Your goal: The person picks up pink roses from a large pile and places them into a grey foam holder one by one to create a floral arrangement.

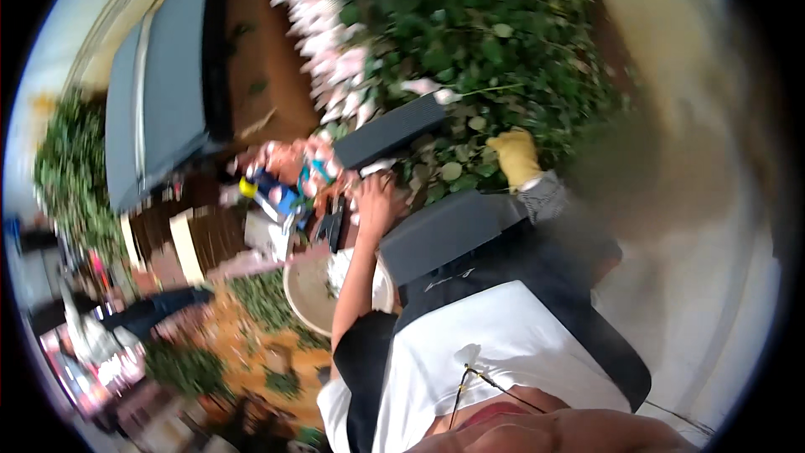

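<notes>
My bare left hand (375, 200) reaches over the cluttered table edge, fingers stretched toward a small white piece (377, 167); whether they touch it is blurred. My right hand (516, 158), in a yellow glove with a grey patterned sleeve, is over a heap of leafy green stems (495, 50). Its fingers look curled together, and what they may hold is hidden. Between the hands and the heap lies a long dark grey ribbed block (390, 130). Just beyond the block, a pale pink flower head (425, 86) rests on the leaves.
A row of pale pink wrapped flower heads (323, 33) borders the heap. Left of my hand are orange-pink wrappings (289, 159), a blue item (277, 193) and cardboard stacks (214, 239). A dark grey padded panel (453, 231) fronts me. A round bin (306, 298) stands below.
</notes>
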A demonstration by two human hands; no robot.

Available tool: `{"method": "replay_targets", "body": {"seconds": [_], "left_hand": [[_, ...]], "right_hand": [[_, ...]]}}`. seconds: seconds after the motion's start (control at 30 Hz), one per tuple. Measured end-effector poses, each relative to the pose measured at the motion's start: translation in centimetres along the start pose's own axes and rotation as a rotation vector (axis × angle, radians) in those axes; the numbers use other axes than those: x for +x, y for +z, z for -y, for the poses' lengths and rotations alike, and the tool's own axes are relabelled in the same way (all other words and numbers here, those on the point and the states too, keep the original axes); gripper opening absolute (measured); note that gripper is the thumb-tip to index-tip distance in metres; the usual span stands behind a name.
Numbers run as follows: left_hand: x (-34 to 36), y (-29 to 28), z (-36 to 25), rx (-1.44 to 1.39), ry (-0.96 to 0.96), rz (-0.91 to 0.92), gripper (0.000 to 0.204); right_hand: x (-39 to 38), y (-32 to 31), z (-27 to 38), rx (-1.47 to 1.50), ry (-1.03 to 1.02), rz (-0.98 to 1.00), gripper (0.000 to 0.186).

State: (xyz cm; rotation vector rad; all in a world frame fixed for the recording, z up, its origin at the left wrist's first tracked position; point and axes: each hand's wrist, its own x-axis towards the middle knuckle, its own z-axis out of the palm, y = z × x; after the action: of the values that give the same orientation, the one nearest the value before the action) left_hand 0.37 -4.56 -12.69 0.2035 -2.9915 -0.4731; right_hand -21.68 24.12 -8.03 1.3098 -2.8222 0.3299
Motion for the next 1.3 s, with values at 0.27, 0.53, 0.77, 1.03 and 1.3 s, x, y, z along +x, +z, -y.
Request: {"method": "replay_targets", "body": {"seconds": [0.27, 0.53, 0.77, 1.03, 1.3], "left_hand": [[0.9, -1.0, 1.2, -0.053, -0.019, 0.075, 0.063], [-2.0, 0.2, 1.1, -0.079, -0.126, -0.020, 0.058], [2.4, 2.3, 0.0, -0.034, -0.026, 0.035, 0.063], [-1.0, 1.0, 0.5, -0.052, -0.129, 0.019, 0.055], [1.6, 1.0, -0.1, -0.156, -0.071, -0.033, 0.057]], "right_hand": [[0.7, 4.5, -4.4, 0.750, 0.466, 0.170, 0.044], [6.7, 4.0, -9.6, 0.197, 0.564, 0.210, 0.032], [5.1, 3.1, -22.3, -0.304, -0.219, 0.560, 0.036], [21.3, -20.4, -3.7, 1.176, -0.411, 0.014, 0.051], [49.9, -22.5, -9.0, -0.146, 0.158, -0.290, 0.053]]}}
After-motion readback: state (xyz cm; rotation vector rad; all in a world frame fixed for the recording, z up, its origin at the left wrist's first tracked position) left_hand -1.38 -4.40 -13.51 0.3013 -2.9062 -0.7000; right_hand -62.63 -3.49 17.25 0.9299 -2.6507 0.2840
